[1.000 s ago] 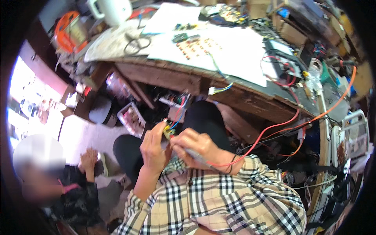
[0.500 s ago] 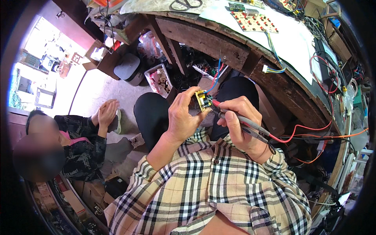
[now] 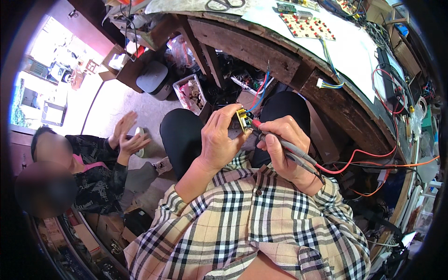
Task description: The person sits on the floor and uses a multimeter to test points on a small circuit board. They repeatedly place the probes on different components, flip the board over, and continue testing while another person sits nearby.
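Note:
Between the thumb and fingers of my left hand point(image 3: 218, 137) a small yellow circuit board point(image 3: 242, 120) is gripped by its edges, tilted on its side above my lap. Red and blue wires point(image 3: 262, 89) run up from its far end. My right hand point(image 3: 285, 142) pinches two test probes point(image 3: 295, 150) together, one with a red tip end and one dark. Their tips point at the board's component side; whether they touch it is too small to tell. A red lead point(image 3: 347, 164) trails off to the right from the probes.
The wooden workbench point(image 3: 242, 39) ahead carries a button circuit board point(image 3: 307, 27), scissors point(image 3: 225, 4) and a black power strip point(image 3: 385, 74). Beneath it stand an open box point(image 3: 190, 93) and a grey bin point(image 3: 155, 78). A seated person point(image 3: 95, 172) is at the left.
The board has turned slightly in my left hand and its wires have shifted a little. Both probes remain in my right hand. The other person's hands have moved apart.

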`<move>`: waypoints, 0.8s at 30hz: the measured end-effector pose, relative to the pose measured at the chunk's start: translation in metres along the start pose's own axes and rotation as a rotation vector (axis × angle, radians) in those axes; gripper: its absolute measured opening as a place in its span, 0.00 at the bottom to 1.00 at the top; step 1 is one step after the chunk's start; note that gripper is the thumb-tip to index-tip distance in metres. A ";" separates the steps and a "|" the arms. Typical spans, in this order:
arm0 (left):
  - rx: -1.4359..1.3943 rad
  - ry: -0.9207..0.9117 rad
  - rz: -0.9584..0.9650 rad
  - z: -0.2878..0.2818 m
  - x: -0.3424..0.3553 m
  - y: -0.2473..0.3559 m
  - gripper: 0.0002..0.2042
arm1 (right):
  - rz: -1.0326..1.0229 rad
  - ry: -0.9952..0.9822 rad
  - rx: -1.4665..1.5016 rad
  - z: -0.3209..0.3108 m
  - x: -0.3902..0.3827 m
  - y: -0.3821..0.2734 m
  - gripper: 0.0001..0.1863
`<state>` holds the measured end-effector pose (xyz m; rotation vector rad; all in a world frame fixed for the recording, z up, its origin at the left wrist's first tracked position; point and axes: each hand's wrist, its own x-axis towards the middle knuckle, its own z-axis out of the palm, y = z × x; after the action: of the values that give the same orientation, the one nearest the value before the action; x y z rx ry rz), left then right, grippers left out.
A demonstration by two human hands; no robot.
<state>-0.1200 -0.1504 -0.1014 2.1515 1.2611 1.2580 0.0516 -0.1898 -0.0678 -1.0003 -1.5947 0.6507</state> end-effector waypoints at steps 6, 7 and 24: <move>0.111 0.033 0.134 0.000 0.001 -0.005 0.29 | -0.152 -0.049 -0.166 0.002 0.002 0.003 0.08; 0.123 0.027 0.145 -0.001 0.002 -0.004 0.29 | -0.174 -0.063 -0.196 0.001 0.003 0.002 0.08; 0.091 0.048 0.100 -0.001 -0.001 -0.002 0.25 | -0.218 -0.121 -0.239 0.002 0.004 0.000 0.08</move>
<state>-0.1220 -0.1505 -0.1029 2.2868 1.2666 1.3234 0.0499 -0.1863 -0.0662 -0.9549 -1.8901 0.3830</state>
